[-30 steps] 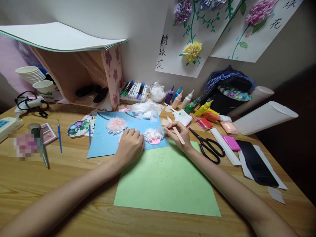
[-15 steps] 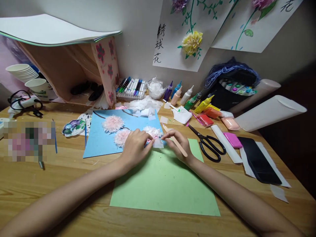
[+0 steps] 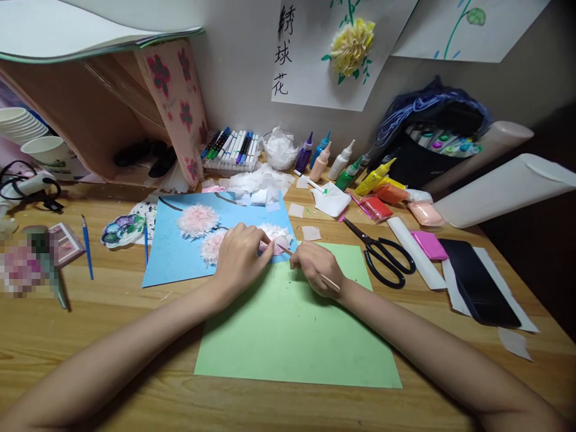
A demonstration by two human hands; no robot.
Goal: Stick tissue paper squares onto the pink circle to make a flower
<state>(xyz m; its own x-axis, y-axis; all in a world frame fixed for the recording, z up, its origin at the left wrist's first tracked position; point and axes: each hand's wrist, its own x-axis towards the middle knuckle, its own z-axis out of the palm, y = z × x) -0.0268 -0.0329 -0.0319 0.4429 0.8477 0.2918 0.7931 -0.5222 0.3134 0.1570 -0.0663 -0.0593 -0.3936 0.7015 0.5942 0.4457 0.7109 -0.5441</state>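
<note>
- Wooden table (image 3: 112,342) is backed by a pale wall (image 3: 238,72), where flower pictures are hung.
- Green paper (image 3: 288,342) is spread in front of blue paper (image 3: 168,255).
- On the blue paper's right part, a white flower (image 3: 279,231) is touched by the left hand (image 3: 243,255), fingers bent; whether anything is pinched cannot be told.
- A wooden stick (image 3: 330,282) is gripped in the right hand (image 3: 318,268), its tip directed at the flower.

Bare, slim-fingered left grip (image 3: 243,255) and right grip (image 3: 317,267), narrow wrists (image 3: 350,292), long bare forearms (image 3: 148,336) with a gentle taper
</note>
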